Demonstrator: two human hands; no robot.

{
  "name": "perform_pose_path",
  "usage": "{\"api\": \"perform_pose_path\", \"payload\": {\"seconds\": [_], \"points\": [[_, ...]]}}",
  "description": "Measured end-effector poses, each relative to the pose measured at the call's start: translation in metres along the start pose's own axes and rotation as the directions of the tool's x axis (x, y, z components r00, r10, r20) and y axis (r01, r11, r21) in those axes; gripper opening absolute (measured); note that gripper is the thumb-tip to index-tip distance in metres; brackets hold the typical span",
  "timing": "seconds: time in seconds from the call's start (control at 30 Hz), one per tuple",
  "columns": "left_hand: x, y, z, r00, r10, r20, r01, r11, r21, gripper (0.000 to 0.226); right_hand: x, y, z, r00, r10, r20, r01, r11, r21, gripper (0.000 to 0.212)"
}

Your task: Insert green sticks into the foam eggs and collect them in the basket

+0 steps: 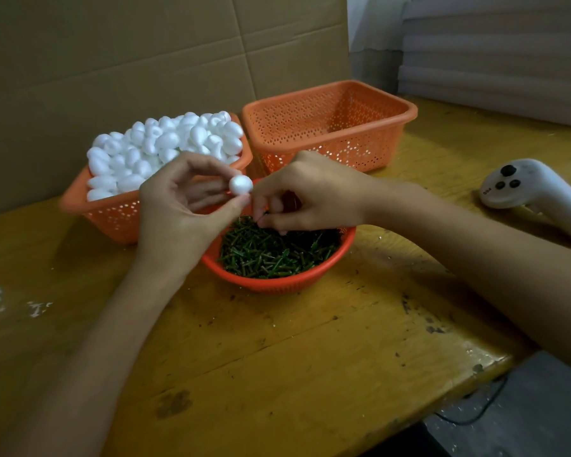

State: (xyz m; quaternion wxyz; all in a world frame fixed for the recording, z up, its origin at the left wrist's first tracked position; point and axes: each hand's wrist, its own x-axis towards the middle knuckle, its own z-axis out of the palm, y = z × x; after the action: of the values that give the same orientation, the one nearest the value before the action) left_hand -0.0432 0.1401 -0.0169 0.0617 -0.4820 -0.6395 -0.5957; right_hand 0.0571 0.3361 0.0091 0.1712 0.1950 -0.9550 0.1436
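Holding: the left hand [175,206] pinches one white foam egg [240,185] between thumb and fingertips, at the frame's centre, above the far rim of the round bowl.
Egg axis: it shows a near-round face to the camera; which way its long axis runs cannot be told.
Right hand [314,196]: fingers curled, tips pressed together just right of and below the egg; whether a stick sits between them cannot be told.
Round orange perforated bowl [277,285]: centre, filled with short green sticks [277,250] lying in all directions.
Left orange perforated plastic basket [112,216]: heaped with white foam eggs [165,143].
Far orange perforated basket [310,140]: upper centre-right, inner walls showing.
Yellow wooden table [277,357]: carries all three containers and a white handheld controller [524,189] at right.
Backdrop: brown cardboard sheet [145,44].
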Motion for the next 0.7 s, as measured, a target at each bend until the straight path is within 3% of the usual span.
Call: {"api": "perform_pose_path", "payload": {"seconds": [0.37,0.7], "points": [[-0.0007,-0.0038,-0.0003,0.994,-0.113,-0.010,0.110,0.981,-0.158,0.029,0.0006,0.0036,0.0024,1.000,-0.028,-0.004,0.029,0.999,0.028,0.009],[0.0012,-0.0063,-0.0042,0.996,-0.083,0.038,0.089,0.977,-0.192,0.031,0.0009,0.0027,0.0016,1.000,-0.018,0.005,0.018,0.999,0.043,0.007]]}}
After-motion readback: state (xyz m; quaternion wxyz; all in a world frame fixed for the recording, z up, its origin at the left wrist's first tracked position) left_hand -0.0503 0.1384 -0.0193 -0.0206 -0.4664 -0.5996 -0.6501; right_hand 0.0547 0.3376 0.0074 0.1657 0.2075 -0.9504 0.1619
